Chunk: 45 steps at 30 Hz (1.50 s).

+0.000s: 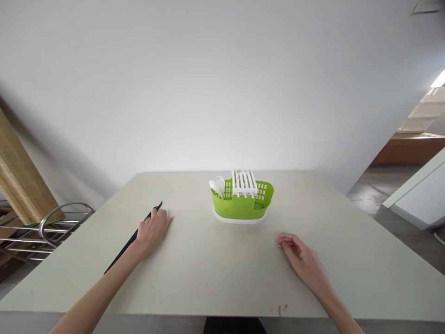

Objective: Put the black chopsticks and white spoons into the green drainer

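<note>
My left hand (153, 230) rests low on the table at the left, its fingers bent over a white spoon (167, 213). Only the spoon's rounded end shows past the fingertips. Black chopsticks (121, 252) lie slantwise under and beside that hand, their far tips poking out beyond it. At the right, my right hand (301, 260) lies on its side on the table, fingers curled in toward the thumb, nothing visible in them. Between the hands and farther back stands a green utensil basket (236, 208) on a white base, with white spoons (218, 186) leaning in its left end.
A slotted white rack (244, 182) spans the basket's middle. The pale table (208, 273) meets a white wall (222, 93) at the back. On the left are a chrome wire rack (45, 232) and a rolled bamboo mat (26, 176); a white panel (417, 195) stands at the right.
</note>
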Tool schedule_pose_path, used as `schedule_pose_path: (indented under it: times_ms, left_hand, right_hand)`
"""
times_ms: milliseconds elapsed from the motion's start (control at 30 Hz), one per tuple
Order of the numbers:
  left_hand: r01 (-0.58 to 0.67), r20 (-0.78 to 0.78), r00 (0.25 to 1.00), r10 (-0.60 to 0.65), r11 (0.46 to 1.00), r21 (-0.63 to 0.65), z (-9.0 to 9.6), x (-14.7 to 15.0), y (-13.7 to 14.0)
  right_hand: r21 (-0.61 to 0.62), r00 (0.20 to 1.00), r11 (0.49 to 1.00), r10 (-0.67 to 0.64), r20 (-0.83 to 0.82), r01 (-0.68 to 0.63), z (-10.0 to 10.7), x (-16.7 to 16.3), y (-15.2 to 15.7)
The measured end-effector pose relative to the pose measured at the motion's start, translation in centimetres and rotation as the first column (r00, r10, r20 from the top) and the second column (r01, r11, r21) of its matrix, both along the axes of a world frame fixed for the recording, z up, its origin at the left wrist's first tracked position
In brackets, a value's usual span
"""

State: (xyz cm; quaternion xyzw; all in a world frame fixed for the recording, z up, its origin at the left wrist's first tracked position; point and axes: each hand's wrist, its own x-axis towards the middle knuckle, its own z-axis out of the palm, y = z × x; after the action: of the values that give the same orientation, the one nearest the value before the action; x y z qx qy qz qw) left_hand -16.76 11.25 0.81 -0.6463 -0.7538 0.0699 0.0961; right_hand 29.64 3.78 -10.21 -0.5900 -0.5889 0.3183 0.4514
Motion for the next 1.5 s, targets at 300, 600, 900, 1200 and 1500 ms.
schedule_pose_path:
  times_ms: [300,600,900,1200,1500]
  left_hand:
    - [0.199,0.351,0.870,-0.346,0.899,0.391,6.9,9.8,4.5]
    - [0.115,0.702,0.669,-0.245,0.967,0.228,9.2,15.1,9.4]
    - [-0.174,0.858,-0.142,-0.494,0.866,0.470,12.2,9.7,3.4]
    - [0.097,0.911,0.384,-0.148,0.988,0.120,7.2,1.0,-0.3]
    - [0.163,0.415,0.898,-0.143,0.987,-0.011,0.9,0.5,-0.8]
  right_hand:
    - [0.039,0.999,0.999,-0.002,-0.032,0.003,0.8,-0.3,0.1]
    - [0.082,0.998,0.997,0.004,-0.057,0.001,1.5,-0.7,0.3]
    - [0.070,0.999,0.998,0.003,-0.042,0.000,1.1,-0.2,0.2]
    - [0.060,1.000,0.998,0.013,-0.016,-0.012,0.8,0.2,-0.1]
    - [0.032,1.000,0.999,-0.019,0.012,0.018,0.7,0.3,-0.4]
